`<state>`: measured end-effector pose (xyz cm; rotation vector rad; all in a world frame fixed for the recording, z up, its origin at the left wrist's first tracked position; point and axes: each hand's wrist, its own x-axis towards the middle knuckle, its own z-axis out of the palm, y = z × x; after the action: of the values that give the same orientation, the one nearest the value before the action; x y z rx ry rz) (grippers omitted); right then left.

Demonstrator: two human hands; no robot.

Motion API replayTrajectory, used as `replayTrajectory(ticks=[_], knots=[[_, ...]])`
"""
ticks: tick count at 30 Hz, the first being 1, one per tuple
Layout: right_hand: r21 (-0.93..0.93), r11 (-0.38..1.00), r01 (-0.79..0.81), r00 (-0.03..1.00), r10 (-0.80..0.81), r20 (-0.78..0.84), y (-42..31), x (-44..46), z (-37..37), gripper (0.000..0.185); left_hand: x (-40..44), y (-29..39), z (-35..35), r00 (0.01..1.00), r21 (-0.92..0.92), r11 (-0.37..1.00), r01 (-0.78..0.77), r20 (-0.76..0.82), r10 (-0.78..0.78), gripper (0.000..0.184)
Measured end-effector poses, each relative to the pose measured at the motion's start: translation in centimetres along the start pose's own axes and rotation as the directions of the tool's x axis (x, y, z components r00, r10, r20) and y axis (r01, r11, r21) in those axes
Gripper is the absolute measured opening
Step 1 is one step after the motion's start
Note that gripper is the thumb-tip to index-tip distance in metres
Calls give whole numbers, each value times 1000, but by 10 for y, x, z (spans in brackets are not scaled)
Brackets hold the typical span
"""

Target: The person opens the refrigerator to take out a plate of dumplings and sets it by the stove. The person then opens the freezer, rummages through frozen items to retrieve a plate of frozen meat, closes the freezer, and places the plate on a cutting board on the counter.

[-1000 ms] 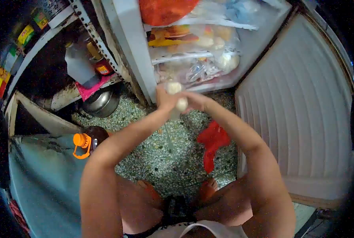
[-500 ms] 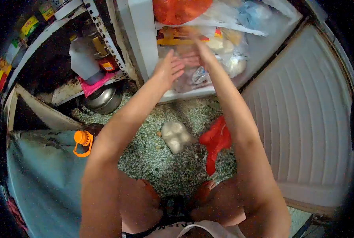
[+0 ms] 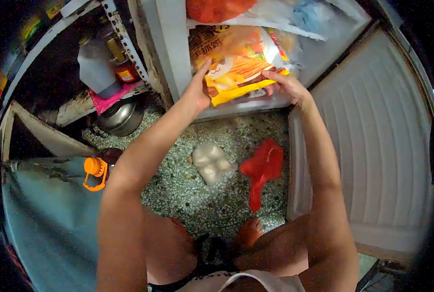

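Lying just ahead of a bare foot (image 3: 252, 231), the crumpled red plastic sheet (image 3: 263, 168), on the speckled floor before the open white freezer (image 3: 170, 44), could slip underfoot if stepped on. The dark bottle with a bright orange cap (image 3: 95, 166), left of the freezer, may tip if the left elbow swings outward. The clear plastic bag of pale rounded pieces (image 3: 210, 163), nearer than the freezer sill, could be crushed by anything dropped on it.

At the freezer's opening, both hands are partly closed on the large yellow-and-orange printed plastic packet (image 3: 243, 63): the left hand (image 3: 198, 93) at its left edge, the right hand (image 3: 290, 88) pinching its near right corner. Held there, its far end could sag and the slick film slide. The white ledge (image 3: 294, 30) inside the freezer might snag and tear it.
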<state>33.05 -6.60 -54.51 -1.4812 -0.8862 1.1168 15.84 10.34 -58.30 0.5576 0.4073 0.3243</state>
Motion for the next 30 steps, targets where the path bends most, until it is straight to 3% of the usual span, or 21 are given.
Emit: replayTrajectory(ticks=[1,3,4,5,7,9,11,12,13,15,17,19,21,23,25,26,27,28,29,30], knots=[[2,1000,3,1000,-3,-7,-1,-3,-3,31,-2,-4,-1,997,-14,997,70,47,-69,56],[-83,997,2,987,11,162,-2,-9,-8,34,-1,-7,-6,986,-16,990,143,90,-141,50],[-194,980,34,984,2,179,-3,-11,-11,45,4,-10,-15,989,104,985,139,36,-143,48],[-185,982,35,985,-2,174,0,-15,-18,45,1,-9,-16,990,222,965,140,-18,-140,45],[-14,999,-34,971,36,238,3,-19,-43,64,-18,-9,-17,979,313,928,201,-104,-177,43],[117,992,-43,972,14,236,12,-13,-60,78,-19,-22,-41,974,249,952,177,98,-206,40],[137,955,-264,918,205,339,13,-11,-65,86,-29,-31,-58,957,262,937,230,117,-267,38],[61,963,-263,940,241,240,17,-12,-61,82,-29,-37,-75,945,284,930,235,155,-287,37],[71,963,-259,941,236,241,21,-9,-58,82,-45,-34,-74,926,324,898,298,128,-354,36],[-218,936,-277,958,286,9,29,-4,-59,79,-55,-45,-92,926,378,880,286,129,-356,36],[-232,922,-310,947,321,8,29,-4,-60,72,-73,-50,-99,897,409,833,371,74,-436,38],[-355,907,-227,969,247,11,16,-7,-56,82,-91,-53,-97,862,408,780,475,-35,-506,40],[-332,919,-211,964,139,-228,19,7,-72,85,-107,-52,-92,841,374,780,501,0,-541,41],[-289,951,-109,938,2,-345,16,40,-94,62,-108,-49,-95,818,324,775,543,6,-575,42],[-298,952,73,839,-221,-498,-1,51,-85,65,-108,-50,-106,840,379,760,528,-101,-534,44],[-277,958,77,836,-213,-505,1,72,-88,65,-111,-45,-93,835,371,756,539,-115,-538,45],[-507,859,-69,628,-358,-691,5,99,-95,69,-114,-44,-93,830,386,744,546,-129,-543,45],[-640,717,-278,371,-534,-760,6,113,-99,73,-118,-45,-92,825,382,733,563,-200,-529,45],[-620,738,-265,358,-522,-774,2,122,-98,73,-117,-41,-82,815,375,724,579,-277,-509,46],[-654,736,-174,253,-609,-752,-2,128,-96,78,-121,-40,-71,788,395,693,603,-435,-437,44]])
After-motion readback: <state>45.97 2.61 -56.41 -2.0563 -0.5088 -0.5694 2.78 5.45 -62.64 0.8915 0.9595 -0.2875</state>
